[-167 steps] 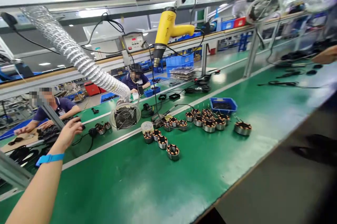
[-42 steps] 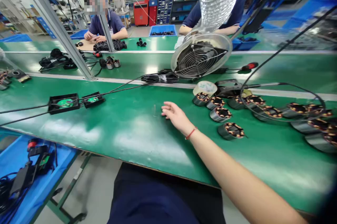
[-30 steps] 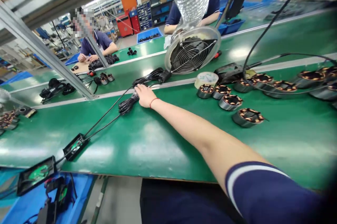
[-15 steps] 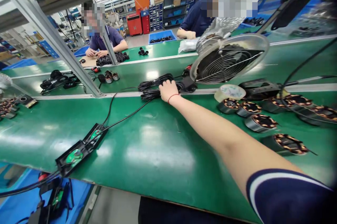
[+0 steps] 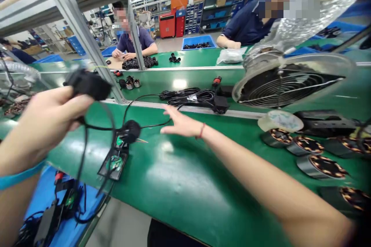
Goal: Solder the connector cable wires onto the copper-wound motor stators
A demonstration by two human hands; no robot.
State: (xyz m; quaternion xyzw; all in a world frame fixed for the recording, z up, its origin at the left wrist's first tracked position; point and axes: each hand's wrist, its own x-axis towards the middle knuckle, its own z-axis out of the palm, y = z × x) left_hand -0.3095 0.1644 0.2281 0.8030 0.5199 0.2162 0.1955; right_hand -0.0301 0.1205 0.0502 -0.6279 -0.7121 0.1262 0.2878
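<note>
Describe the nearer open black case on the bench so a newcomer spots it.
Start at the green bench, by its edge beside the blue bin. Below and right of the left hand, behind a dangling black cord, lies an open black case with a green circuit board inside. Unlike its farther neighbour, it isn't overlapped by the round black part.

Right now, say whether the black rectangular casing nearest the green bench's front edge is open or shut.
Open: the black casing has no lid over its green circuit board.
</note>
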